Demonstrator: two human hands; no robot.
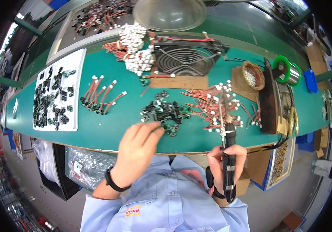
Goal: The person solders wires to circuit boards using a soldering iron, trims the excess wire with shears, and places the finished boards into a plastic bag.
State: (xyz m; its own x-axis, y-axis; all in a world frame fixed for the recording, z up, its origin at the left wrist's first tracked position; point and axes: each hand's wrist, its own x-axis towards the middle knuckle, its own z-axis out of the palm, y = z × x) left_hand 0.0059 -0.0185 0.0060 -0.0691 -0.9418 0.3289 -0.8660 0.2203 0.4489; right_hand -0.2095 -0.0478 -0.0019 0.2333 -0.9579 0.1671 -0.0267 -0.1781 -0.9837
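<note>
My left hand [139,145] is at the near edge of a pile of small black and green parts [165,110]. Its fingers are bent and drawn together, their tips by the parts; whatever they pinch is too small or hidden to make out. A soldering iron [230,164] with a black handle is gripped in my right hand [227,167], its metal end pointing away over the table. Beneath that end lies a spread of red wires with white connectors [206,106]. Left of the pile rests a group of wires joined to small black parts [100,96].
A white tray [76,96] of black parts lies left. Behind the pile are a fan [185,60] and bundled white connectors [135,46]. Rightward are a small round basket [253,75], a dark stand [270,104] and a green spool [289,71]. The near table edge [96,150] runs before me.
</note>
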